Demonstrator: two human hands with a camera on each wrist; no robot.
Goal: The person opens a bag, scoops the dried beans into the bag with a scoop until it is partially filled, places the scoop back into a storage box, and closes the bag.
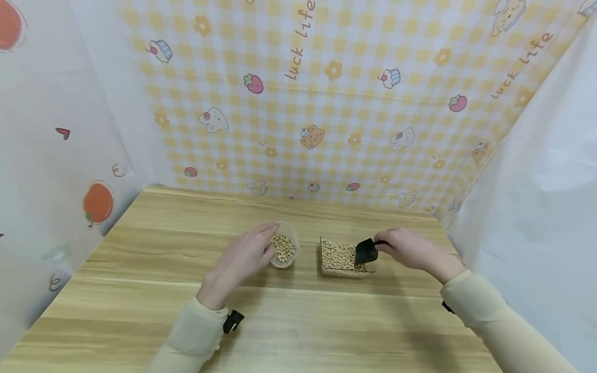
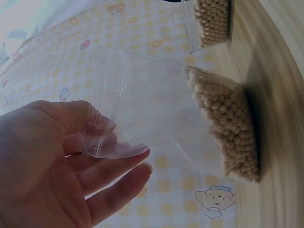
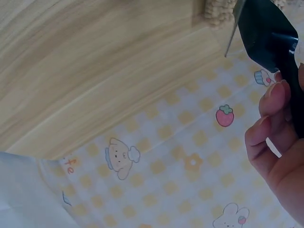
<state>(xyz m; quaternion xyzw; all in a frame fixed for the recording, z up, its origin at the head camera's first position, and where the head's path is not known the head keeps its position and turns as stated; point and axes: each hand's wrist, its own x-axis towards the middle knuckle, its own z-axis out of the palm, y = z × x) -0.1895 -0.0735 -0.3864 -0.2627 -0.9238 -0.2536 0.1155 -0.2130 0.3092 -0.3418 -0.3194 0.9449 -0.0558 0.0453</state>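
At the bag's rim, my left hand (image 1: pixel 243 255) pinches a clear zip-top plastic bag (image 2: pixel 156 109), its thumb and fingers on the zip edge in the left wrist view. Pale round soybeans (image 2: pixel 228 123) fill the bottom of the bag, which stands on the wooden table with its mouth open. My right hand (image 1: pixel 409 249) grips the handle of a black scoop (image 1: pixel 366 251). The scoop's blade tilts down into the right end of a clear rectangular box (image 1: pixel 342 273) full of the same beans, its tip overlapping them in the head view.
The box stands a short way right of the bag on the wood-grain table (image 1: pixel 289 331). Behind the table hangs a yellow checked cloth (image 1: pixel 326 103) with cartoon prints. White sheets close off the left side (image 1: pixel 56 171) and the right side (image 1: pixel 541 207).
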